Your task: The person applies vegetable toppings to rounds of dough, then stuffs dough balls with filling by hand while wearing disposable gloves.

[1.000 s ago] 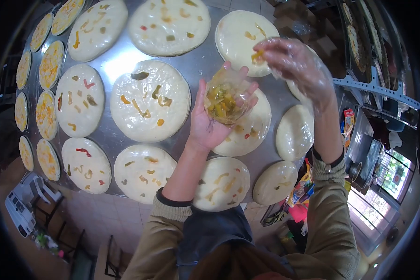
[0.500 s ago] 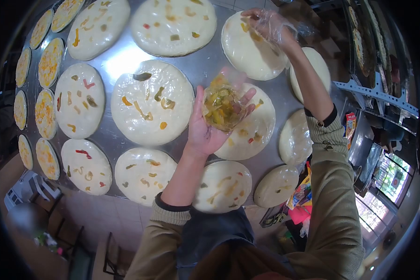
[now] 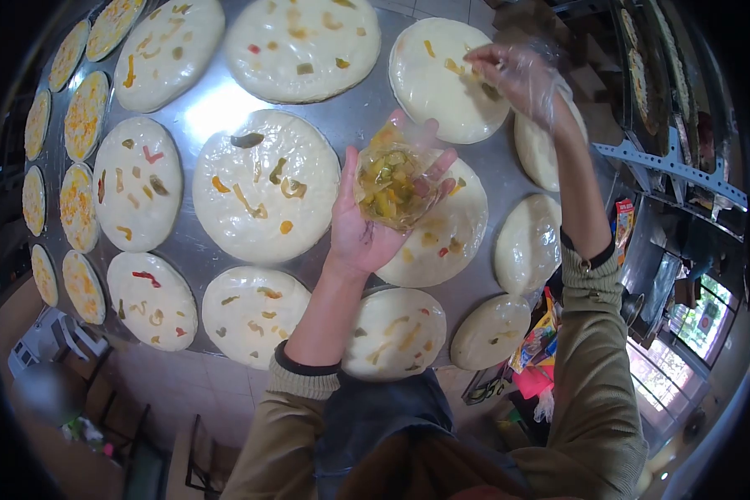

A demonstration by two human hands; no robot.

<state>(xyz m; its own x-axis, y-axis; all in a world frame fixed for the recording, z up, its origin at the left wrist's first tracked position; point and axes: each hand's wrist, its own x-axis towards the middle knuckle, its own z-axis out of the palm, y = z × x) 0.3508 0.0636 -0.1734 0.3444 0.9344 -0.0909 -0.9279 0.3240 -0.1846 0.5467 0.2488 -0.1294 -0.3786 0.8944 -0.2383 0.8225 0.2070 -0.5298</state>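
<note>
On the palm of my left hand (image 3: 367, 225) rests a clear plastic bag (image 3: 393, 185) of chopped green and yellow fruit pieces, the fingers curled round it. My right hand (image 3: 517, 77), in a thin clear plastic glove, is over the right part of a pale dough round (image 3: 446, 92) at the top. Its fingertips are pinched together; whatever they hold is too small to make out. A few yellow and green strips lie on that round. Below the bag is another round (image 3: 446, 237) with scattered pieces, partly hidden by my left hand.
Several more dough rounds, such as a large one (image 3: 267, 192), cover the metal table (image 3: 204, 108). Smaller orange-topped rounds (image 3: 79, 204) line its left side. A rack (image 3: 675, 158) stands at the right, colourful packets (image 3: 540, 337) at the lower right, and a scale (image 3: 46, 337) at the lower left.
My right hand has moved right and slightly down across the top dough round, and more strips on it show now. My left hand still holds the bag, nearly in place.
</note>
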